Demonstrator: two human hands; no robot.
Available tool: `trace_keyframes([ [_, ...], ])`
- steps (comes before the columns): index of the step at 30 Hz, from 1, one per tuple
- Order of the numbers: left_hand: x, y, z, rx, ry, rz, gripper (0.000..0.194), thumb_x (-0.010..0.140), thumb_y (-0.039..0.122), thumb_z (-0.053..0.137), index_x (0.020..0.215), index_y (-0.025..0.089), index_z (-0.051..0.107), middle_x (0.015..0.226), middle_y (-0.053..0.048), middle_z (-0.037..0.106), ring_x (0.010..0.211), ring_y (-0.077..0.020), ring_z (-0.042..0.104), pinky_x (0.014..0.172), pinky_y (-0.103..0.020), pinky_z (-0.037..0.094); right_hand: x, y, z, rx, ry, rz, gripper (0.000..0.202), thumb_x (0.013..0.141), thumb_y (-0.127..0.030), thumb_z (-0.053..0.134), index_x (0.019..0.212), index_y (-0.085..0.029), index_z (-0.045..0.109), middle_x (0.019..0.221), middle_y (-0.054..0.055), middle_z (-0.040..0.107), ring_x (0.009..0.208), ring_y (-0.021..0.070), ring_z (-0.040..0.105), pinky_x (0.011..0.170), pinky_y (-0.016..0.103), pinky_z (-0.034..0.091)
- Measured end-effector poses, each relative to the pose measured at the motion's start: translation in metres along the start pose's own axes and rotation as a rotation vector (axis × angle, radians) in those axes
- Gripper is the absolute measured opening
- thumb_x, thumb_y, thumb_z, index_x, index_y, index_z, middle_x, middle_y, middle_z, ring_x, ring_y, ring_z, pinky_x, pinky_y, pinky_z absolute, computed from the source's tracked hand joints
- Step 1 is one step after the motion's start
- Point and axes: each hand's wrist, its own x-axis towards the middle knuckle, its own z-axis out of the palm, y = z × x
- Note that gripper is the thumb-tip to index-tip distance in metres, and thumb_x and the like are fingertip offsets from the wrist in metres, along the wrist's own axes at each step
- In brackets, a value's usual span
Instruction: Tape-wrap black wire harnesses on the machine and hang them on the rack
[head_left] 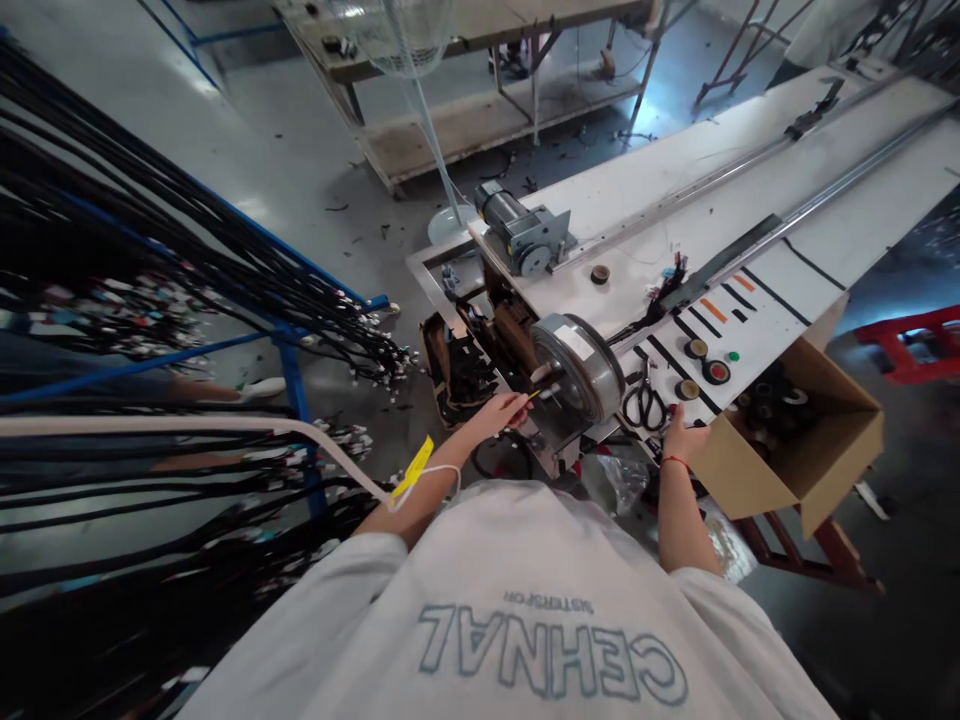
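My left hand (512, 409) is closed in a pinch on a thin yellow strip (534, 394), held beside the axle of a large grey reel (571, 365). What kind of thing the strip is, I cannot make out. At the near table edge rests my right hand (684, 440), its fingers partly hidden. Close by lie black-handled scissors (645, 405) and a tape roll (687, 389); whether this hand grips anything is not clear. A yellow tag (413, 468) on a white loop hangs at my left forearm.
A cardboard box (829, 455) with dark rolls stands on the right. Strips of tape (713, 310) and more rolls (716, 372) lie on the white table (847, 210). A motor (517, 225) sits at its far corner. Black cable bundles (187, 260) hang from a blue rack on the left.
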Motion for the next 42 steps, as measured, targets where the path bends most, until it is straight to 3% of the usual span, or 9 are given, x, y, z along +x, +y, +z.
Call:
trace_keyframes([
  [6,0.019,0.010,0.000,-0.033,-0.215,-0.120,0.061,0.084,0.071,0.048,0.075,0.013,0.063,0.060,-0.003,0.062,0.059,-0.0139,0.056,0.060,-0.027,0.048,-0.001,-0.002,-0.001,0.003,0.003,0.004,0.072,0.080,-0.055,0.062,0.128,-0.003,0.046,0.134,0.030,0.049,0.129,0.0380,0.045,0.108,0.046,0.035],
  [11,0.015,-0.006,-0.007,0.029,-0.155,-0.133,0.066,0.089,0.072,0.031,0.072,0.016,0.062,0.057,-0.004,0.061,0.058,-0.0150,0.056,0.063,-0.028,0.049,0.000,0.001,-0.001,-0.006,0.002,-0.011,0.070,0.080,-0.056,0.063,0.125,-0.005,0.047,0.130,0.030,0.052,0.126,0.0380,0.048,0.106,0.045,0.037],
  [15,-0.012,-0.049,-0.028,0.334,-0.229,-0.121,0.050,0.071,0.066,0.060,0.059,0.018,0.057,0.055,0.000,0.057,0.058,-0.0146,0.054,0.062,-0.025,0.045,0.001,0.000,-0.002,0.005,-0.001,-0.001,0.066,0.079,-0.053,0.065,0.121,-0.005,0.049,0.127,0.030,0.054,0.123,0.0380,0.050,0.105,0.045,0.039],
  [17,-0.034,-0.072,-0.037,0.445,-0.146,-0.199,0.045,0.064,0.062,0.065,0.059,0.019,0.056,0.053,0.002,0.053,0.057,-0.0149,0.052,0.059,-0.024,0.043,0.002,0.001,-0.002,0.018,0.001,-0.001,0.065,0.078,-0.052,0.066,0.120,-0.006,0.049,0.126,0.029,0.055,0.122,0.0374,0.051,0.104,0.044,0.039],
  [20,-0.072,-0.089,-0.043,0.468,0.046,-0.214,0.045,0.068,0.063,0.056,0.069,0.018,0.060,0.058,0.000,0.055,0.060,-0.0175,0.053,0.058,-0.025,0.041,0.003,0.003,0.000,0.024,-0.004,0.018,0.064,0.077,-0.054,0.066,0.119,-0.008,0.050,0.126,0.027,0.056,0.121,0.0377,0.053,0.103,0.046,0.040],
  [24,-0.112,-0.076,-0.041,0.456,0.205,-0.118,0.047,0.079,0.062,0.046,0.081,0.018,0.062,0.065,-0.002,0.059,0.067,-0.0199,0.056,0.064,-0.027,0.044,0.006,0.009,0.003,0.016,-0.006,0.009,0.066,0.077,-0.056,0.064,0.120,-0.008,0.049,0.126,0.027,0.056,0.120,0.0381,0.053,0.102,0.048,0.040],
  [27,-0.120,-0.061,-0.035,0.450,0.231,-0.106,0.046,0.085,0.061,0.039,0.083,0.019,0.059,0.062,0.000,0.055,0.063,-0.0183,0.054,0.063,-0.027,0.044,0.008,0.012,0.005,0.027,-0.006,-0.007,0.070,0.077,-0.057,0.063,0.122,-0.007,0.047,0.128,0.028,0.054,0.121,0.0376,0.052,0.103,0.048,0.040],
  [36,-0.075,-0.047,-0.009,0.447,0.308,-0.105,0.046,0.085,0.061,0.035,0.083,0.021,0.055,0.068,-0.005,0.063,0.068,-0.0217,0.062,0.067,-0.030,0.048,0.005,0.008,0.002,0.036,0.005,-0.022,0.067,0.078,-0.053,0.065,0.121,-0.005,0.048,0.127,0.029,0.055,0.121,0.0360,0.053,0.103,0.044,0.040],
  [42,-0.058,-0.033,0.000,0.462,0.277,-0.063,0.041,0.088,0.056,0.034,0.084,0.021,0.055,0.068,-0.003,0.064,0.067,-0.0209,0.064,0.067,-0.029,0.048,0.004,0.007,0.003,0.054,0.003,0.003,0.066,0.076,-0.052,0.066,0.119,-0.005,0.049,0.123,0.029,0.057,0.119,0.0364,0.054,0.100,0.043,0.042],
])
